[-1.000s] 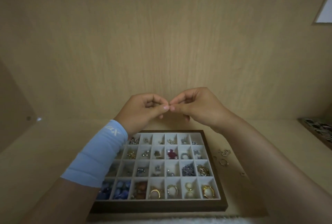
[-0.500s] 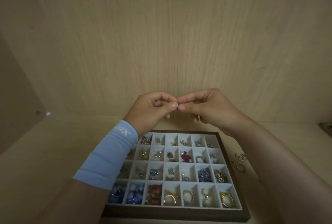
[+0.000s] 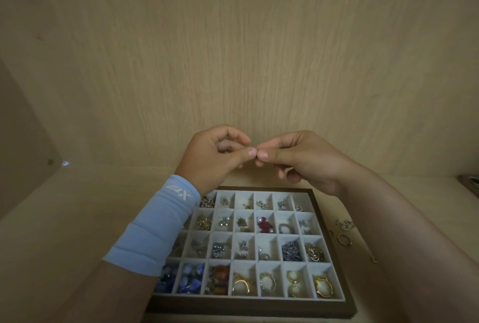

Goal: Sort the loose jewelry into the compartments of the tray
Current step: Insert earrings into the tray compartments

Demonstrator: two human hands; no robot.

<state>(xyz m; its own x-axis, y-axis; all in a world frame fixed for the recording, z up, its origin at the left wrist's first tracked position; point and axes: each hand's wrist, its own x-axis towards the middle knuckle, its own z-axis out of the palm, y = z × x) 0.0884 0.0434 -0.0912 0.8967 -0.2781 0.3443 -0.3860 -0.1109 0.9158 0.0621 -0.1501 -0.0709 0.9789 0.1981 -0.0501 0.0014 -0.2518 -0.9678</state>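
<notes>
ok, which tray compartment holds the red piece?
The compartment with the red piece is second row from the far edge, fourth from the left of the tray. Every other visible compartment holds silver, gold, blue or orange-brown pieces.

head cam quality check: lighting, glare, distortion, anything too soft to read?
Head view: dim, warm, even light; one small glare spot on the left wall. Wide-angle bending shows at the shelf edges and forearms. The tray is fairly sharp, its small pieces lacking detail. The pinch between left hand and right hand hides whatever they hold. The loose gold ring is readable.
</notes>
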